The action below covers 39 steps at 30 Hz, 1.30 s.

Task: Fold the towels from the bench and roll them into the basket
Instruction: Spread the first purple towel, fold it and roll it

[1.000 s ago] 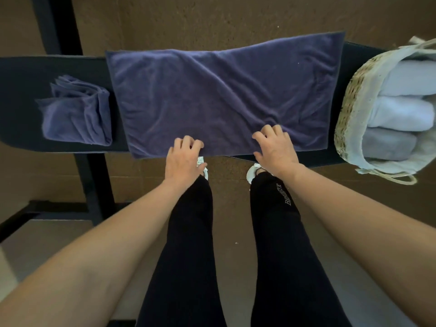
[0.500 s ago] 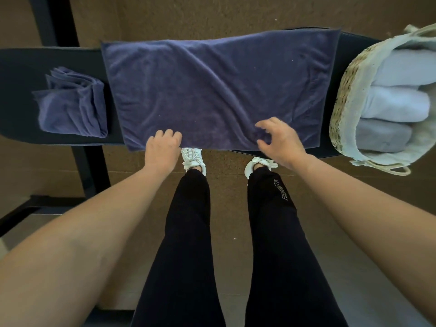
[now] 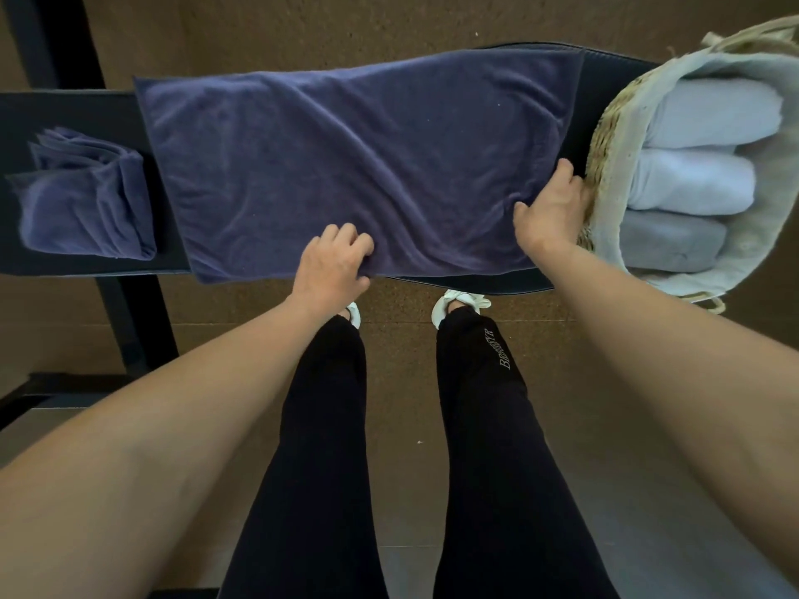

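A navy towel point(image 3: 354, 166) is spread flat, w/ some wrinkles, across the middle of the dark table point(image 3: 605, 80); its near edge is laid just past the table's front. That near edge, approx. at mid-length, is held by the L hand point(image 3: 333, 265): grip closed, fingers curled on top of the cloth, thumb at the edge below. The towel's right end, near the front corner, is held by the R hand point(image 3: 551, 209): grip closed on the cloth, thumb on top, fingers curled at the end edge. Whether this hand is touching the basket point(image 3: 605, 140) or is just beside it cannot be told. The woven, cloth-lined basket is set at the table's right end. 3 rolled towels point(image 3: 691, 179) are packed in it side by side, 2 white and 1 grey. At the left end a second navy towel point(image 3: 86, 201) is seen bunched, just beside the spread one.
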Each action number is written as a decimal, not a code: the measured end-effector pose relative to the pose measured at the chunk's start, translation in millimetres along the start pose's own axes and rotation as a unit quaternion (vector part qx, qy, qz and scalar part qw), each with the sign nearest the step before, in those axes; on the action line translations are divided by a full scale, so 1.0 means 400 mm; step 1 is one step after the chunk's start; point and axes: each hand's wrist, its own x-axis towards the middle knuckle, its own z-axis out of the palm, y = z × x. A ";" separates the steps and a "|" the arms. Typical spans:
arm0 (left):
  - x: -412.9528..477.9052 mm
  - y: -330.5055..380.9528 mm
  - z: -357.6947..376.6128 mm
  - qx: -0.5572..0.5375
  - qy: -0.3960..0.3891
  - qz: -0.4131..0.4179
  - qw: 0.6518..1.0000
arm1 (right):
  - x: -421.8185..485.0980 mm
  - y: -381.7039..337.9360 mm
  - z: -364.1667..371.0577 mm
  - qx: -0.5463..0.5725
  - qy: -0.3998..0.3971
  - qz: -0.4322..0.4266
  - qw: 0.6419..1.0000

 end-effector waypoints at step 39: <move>0.178 0.465 -0.164 -0.456 -0.004 -0.211 0.865 | 0.023 -0.039 -0.185 0.422 -0.293 0.079 0.854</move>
